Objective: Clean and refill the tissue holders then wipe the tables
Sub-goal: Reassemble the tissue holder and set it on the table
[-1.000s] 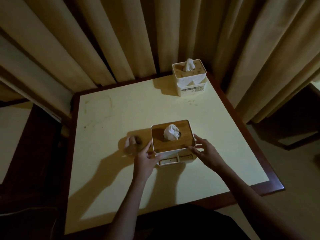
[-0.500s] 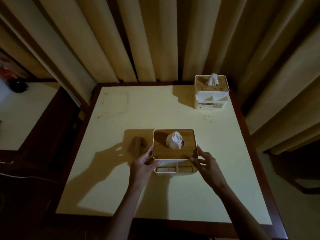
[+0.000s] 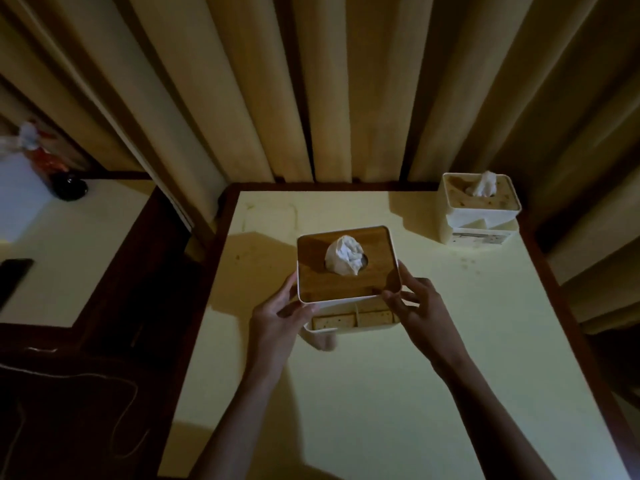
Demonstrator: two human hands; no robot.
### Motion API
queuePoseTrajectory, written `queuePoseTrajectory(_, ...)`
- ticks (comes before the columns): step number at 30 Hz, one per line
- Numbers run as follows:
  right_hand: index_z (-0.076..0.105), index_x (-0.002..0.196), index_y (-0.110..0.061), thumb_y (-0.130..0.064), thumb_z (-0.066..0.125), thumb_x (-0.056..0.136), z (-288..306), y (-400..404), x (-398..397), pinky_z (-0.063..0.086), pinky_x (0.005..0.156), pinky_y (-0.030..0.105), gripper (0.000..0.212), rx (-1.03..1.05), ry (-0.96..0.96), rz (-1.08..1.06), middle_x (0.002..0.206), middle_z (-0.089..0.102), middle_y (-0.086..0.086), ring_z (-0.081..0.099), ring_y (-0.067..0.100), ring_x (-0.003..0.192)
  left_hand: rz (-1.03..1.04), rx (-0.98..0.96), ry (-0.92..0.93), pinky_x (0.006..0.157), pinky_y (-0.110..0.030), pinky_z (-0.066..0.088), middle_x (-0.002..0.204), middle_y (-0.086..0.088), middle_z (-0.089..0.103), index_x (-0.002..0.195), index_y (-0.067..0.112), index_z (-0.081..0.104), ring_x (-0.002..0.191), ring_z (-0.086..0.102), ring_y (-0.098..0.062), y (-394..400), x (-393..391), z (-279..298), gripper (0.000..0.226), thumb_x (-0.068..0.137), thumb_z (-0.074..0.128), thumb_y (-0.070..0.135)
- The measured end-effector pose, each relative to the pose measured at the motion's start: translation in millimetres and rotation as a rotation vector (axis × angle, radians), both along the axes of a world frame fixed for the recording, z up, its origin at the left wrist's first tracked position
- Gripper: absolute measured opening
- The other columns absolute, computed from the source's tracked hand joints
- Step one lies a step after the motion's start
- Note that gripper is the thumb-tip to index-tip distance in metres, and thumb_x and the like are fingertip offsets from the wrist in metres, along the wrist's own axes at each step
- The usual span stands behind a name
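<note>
Head view: both hands (image 3: 277, 315) have lifted holder (image 3: 348, 268).

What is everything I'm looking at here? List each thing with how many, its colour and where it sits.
near tissue holder: 1, white with a brown wooden lid, middle of the table, between both hands
tissue: 1, white, poking out of the near holder's lid
far tissue holder: 1, white with a pale lid and a tissue on top, far right corner of the table
table: 1, pale yellow top with dark brown edge, centre
side table: 1, pale top, at left
dark round object: 1, black, on the side table; too blurred to name
curtains: beige, behind the tables
left hand: 1, holds the near holder's left side
right hand: 1, holds its right side
</note>
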State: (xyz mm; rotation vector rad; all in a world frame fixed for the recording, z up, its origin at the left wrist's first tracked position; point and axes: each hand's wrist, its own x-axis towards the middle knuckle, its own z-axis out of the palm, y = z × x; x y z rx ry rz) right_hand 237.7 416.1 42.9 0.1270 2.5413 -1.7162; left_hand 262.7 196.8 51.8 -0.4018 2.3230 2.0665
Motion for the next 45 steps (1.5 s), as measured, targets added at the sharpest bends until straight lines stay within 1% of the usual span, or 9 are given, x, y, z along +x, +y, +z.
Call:
queuePoseTrajectory(6, 0.032, 0.147, -0.031, -0.040, 0.058, 0.090, -10, -68, -38, 0.049, 0.080, 0.021, 0.064, 0.005, -0.019, 0.025, 0.122, 0.048, 0.000, 0.054, 0.012, 0.110, 0.004, -0.043, 0.000, 0.081, -0.016, 0.053, 0.113, 0.007, 0.070, 0.134, 0.021, 0.055, 0.102, 0.066, -0.002, -67, -37, -2, 0.059, 0.080, 0.072, 0.004)
queuePoseTrajectory(9, 0.031, 0.148, -0.031, -0.039, 0.058, 0.091, -18, -94, -49, 0.051, 0.084, 0.026, 0.064, 0.000, -0.049, 0.033, 0.123, 0.047, 0.000, 0.053, 0.012, 0.111, 0.019, -0.075, -0.020, 0.076, -0.011, 0.052, 0.115, 0.007, 0.069, 0.135, 0.021, 0.053, 0.100, 0.065, 0.001, -92, -48, -12, 0.060, 0.080, 0.072, 0.004)
queuePoseTrajectory(13, 0.034, 0.147, -0.027, -0.035, 0.062, 0.090, -41, -124, -48, 0.053, 0.091, 0.041, 0.064, -0.008, -0.129, 0.052, 0.121, 0.050, 0.005, 0.058, 0.019, 0.113, 0.030, -0.118, -0.119, 0.086, -0.027, 0.056, 0.114, 0.011, 0.069, 0.134, 0.028, 0.054, 0.101, 0.065, -0.001, -124, -48, -32, 0.062, 0.078, 0.076, 0.011)
queuePoseTrajectory(17, 0.038, 0.144, -0.033, -0.054, 0.056, 0.082, -63, -152, -34, 0.051, 0.091, 0.045, 0.068, 0.069, -0.182, 0.077, 0.113, 0.057, 0.004, 0.064, 0.021, 0.104, 0.056, -0.093, -0.228, 0.087, -0.035, 0.056, 0.113, 0.008, 0.070, 0.131, 0.029, 0.054, 0.102, 0.067, -0.009, -151, -36, -51, 0.061, 0.078, 0.074, 0.006)
queuePoseTrajectory(19, 0.041, 0.143, -0.035, -0.060, 0.054, 0.082, -75, -162, -28, 0.049, 0.094, 0.039, 0.067, 0.127, -0.169, 0.108, 0.108, 0.060, 0.000, 0.063, 0.020, 0.100, 0.065, -0.084, -0.251, 0.079, -0.024, 0.057, 0.115, 0.008, 0.067, 0.133, 0.027, 0.053, 0.099, 0.067, -0.003, -160, -28, -56, 0.062, 0.079, 0.072, 0.004)
queuePoseTrajectory(23, 0.039, 0.145, -0.026, -0.027, 0.062, 0.092, -80, -175, -16, 0.039, 0.079, 0.000, 0.057, 0.116, -0.191, 0.131, 0.110, 0.054, -0.004, 0.052, -0.008, 0.092, 0.039, -0.059, -0.280, 0.071, -0.018, 0.056, 0.112, 0.012, 0.067, 0.134, 0.032, 0.049, 0.096, 0.066, 0.002, -174, -12, -57, 0.059, 0.083, 0.068, 0.009)
queuePoseTrajectory(33, 0.036, 0.146, -0.020, -0.025, 0.063, 0.091, -76, -173, -7, 0.024, 0.076, -0.010, 0.062, 0.141, -0.177, 0.175, 0.102, 0.048, -0.020, 0.059, 0.008, 0.103, 0.039, -0.022, -0.309, 0.077, -0.022, 0.056, 0.122, 0.004, 0.063, 0.137, 0.028, 0.047, 0.104, 0.065, -0.009, -177, -2, -58, 0.060, 0.084, 0.066, 0.006)
queuePoseTrajectory(38, 0.034, 0.147, -0.022, -0.025, 0.065, 0.090, -81, -174, -9, 0.034, 0.079, -0.006, 0.064, 0.108, -0.179, 0.186, 0.126, 0.060, -0.002, 0.062, 0.012, 0.110, -0.001, -0.185, -0.315, 0.069, -0.012, 0.049, 0.118, 0.009, 0.060, 0.138, 0.026, 0.046, 0.099, 0.059, 0.001, -179, -9, -57, 0.062, 0.084, 0.067, 0.005)
queuePoseTrajectory(45, 0.045, 0.140, -0.015, -0.016, 0.063, 0.092, -72, -159, -9, 0.038, 0.086, -0.001, 0.052, 0.056, -0.201, 0.282, 0.115, 0.057, -0.010, 0.063, 0.009, 0.101, 0.057, -0.738, -0.210, 0.101, -0.032, 0.037, 0.143, -0.004, 0.045, 0.141, 0.021, 0.043, 0.130, 0.041, -0.019, -149, -19, -29, 0.061, 0.086, 0.066, 0.010)
